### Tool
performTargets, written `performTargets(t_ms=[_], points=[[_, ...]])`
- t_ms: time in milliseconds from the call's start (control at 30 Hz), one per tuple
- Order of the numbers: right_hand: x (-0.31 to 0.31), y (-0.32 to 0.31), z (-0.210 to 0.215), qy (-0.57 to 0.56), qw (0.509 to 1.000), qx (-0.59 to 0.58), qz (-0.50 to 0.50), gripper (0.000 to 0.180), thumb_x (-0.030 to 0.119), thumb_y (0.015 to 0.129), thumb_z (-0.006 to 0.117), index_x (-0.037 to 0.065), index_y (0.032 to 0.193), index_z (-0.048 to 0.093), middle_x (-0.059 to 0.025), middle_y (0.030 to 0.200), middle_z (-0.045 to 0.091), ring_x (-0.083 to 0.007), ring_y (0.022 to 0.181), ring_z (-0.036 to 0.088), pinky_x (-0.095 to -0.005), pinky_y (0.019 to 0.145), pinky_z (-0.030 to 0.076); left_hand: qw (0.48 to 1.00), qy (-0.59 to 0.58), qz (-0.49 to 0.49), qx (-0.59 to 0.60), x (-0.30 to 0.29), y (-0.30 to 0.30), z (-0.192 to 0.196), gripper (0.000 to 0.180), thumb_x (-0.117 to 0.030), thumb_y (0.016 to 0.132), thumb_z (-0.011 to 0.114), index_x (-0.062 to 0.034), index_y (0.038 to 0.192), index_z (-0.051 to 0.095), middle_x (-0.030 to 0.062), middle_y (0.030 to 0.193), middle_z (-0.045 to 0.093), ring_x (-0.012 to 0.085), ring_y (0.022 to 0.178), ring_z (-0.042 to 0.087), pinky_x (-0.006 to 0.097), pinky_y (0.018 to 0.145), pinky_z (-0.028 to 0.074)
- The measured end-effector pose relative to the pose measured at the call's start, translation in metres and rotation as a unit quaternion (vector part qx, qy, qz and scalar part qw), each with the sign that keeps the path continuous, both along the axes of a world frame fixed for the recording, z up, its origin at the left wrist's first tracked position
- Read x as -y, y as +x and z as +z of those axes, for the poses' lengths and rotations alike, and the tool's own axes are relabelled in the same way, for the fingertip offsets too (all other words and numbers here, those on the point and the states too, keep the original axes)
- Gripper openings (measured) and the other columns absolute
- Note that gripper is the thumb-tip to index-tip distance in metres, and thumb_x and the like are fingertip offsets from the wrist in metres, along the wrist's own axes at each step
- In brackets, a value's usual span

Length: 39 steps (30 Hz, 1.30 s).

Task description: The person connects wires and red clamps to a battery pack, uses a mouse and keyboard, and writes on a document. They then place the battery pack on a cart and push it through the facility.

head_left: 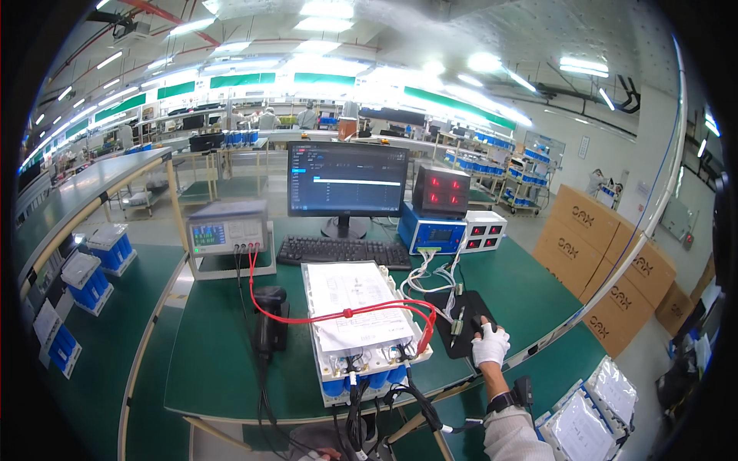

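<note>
One of your hands shows clearly: the right hand, in a white glove that leaves the fingertips bare, lies palm down over the dark mouse. Your fingers point away from you and curl around it, closed on its body. Your forearm rises from the lower edge, right of the middle, and leans a little to the left on its way up; a light sleeve covers it to near the wrist, where you wear a black strap with a dark device on its outer side. Of your left hand only a small part shows at the lower edge, near the hanging black cables, and you cannot tell whether its fingers are apart or together

The mouse sits on the right part of the black pad, under your right hand. The battery pack, blue cells in a white frame, lies on the green bench to the left of that hand and apart from it, the pad partly between. Printed paper covers much of its top, and red cables cross over the sheet to its right side
</note>
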State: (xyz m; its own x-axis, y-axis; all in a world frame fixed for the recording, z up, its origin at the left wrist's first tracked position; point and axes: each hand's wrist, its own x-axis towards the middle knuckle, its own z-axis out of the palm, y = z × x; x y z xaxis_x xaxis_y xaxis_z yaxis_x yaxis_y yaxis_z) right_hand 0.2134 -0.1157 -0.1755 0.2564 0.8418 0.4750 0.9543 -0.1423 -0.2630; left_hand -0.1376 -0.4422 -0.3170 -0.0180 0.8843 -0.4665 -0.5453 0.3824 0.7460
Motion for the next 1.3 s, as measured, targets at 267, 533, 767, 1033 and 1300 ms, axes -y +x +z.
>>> performTargets(t_ms=[267,533,767,1033,1300], points=[[0.002,-0.001,0.004,-0.014,1.000,-0.010,0.009,0.044,0.025,0.080,0.063,0.028,0.123,0.055,-0.0224,0.124,0.049,-0.0383,0.113,0.048,-0.0467,0.092,0.041,1.000,-0.016,0.004,0.011,-0.001,0.001,0.014,0.020,-0.015,0.089,0.059,-0.0082,0.108,0.058,-0.0005,0.099,0.059,0.0089,0.081,0.053,0.023,0.070,0.041],[0.002,-0.005,0.000,0.118,0.992,-0.043,-0.011,0.041,0.016,0.079,0.063,0.020,0.120,0.057,-0.0221,0.130,0.041,-0.0377,0.116,0.044,-0.0436,0.094,0.040,1.000,-0.011,0.013,-0.015,0.001,0.001,-0.003,0.021,-0.016,0.089,0.058,-0.0075,0.108,0.059,-0.0010,0.098,0.059,0.0080,0.081,0.052,0.022,0.070,0.040],[0.087,0.008,-0.061,0.171,0.614,-0.716,0.286,0.027,-0.008,0.076,0.048,0.002,0.101,0.054,-0.0054,0.089,0.054,-0.0127,0.079,0.054,-0.0248,0.072,0.046,0.993,-0.004,0.020,-0.119,0.011,0.030,0.061,0.024,-0.019,0.094,0.050,-0.0047,0.111,0.059,0.0032,0.100,0.064,0.0141,0.091,0.058,0.026,0.077,0.043],[0.257,-0.109,-0.087,-0.200,0.577,-0.765,0.205,0.014,0.011,0.087,0.054,0.003,0.098,0.056,-0.0109,0.087,0.061,-0.0185,0.074,0.058,-0.0300,0.063,0.045,0.991,0.024,0.082,-0.103,0.029,0.025,0.038,0.033,-0.029,0.095,0.048,0.0017,0.107,0.055,0.0093,0.094,0.062,0.0191,0.084,0.059,0.033,0.077,0.048],[0.282,-0.123,-0.069,-0.474,0.391,-0.744,0.263,0.022,0.019,0.096,0.048,0.003,0.104,0.059,-0.0085,0.086,0.063,-0.0125,0.065,0.059,-0.0246,0.051,0.044,0.831,0.038,-0.036,-0.553,0.028,0.051,0.083,0.028,-0.019,0.094,0.047,0.0009,0.111,0.057,0.0211,0.101,0.062,0.0394,0.087,0.056,0.040,0.083,0.045]])
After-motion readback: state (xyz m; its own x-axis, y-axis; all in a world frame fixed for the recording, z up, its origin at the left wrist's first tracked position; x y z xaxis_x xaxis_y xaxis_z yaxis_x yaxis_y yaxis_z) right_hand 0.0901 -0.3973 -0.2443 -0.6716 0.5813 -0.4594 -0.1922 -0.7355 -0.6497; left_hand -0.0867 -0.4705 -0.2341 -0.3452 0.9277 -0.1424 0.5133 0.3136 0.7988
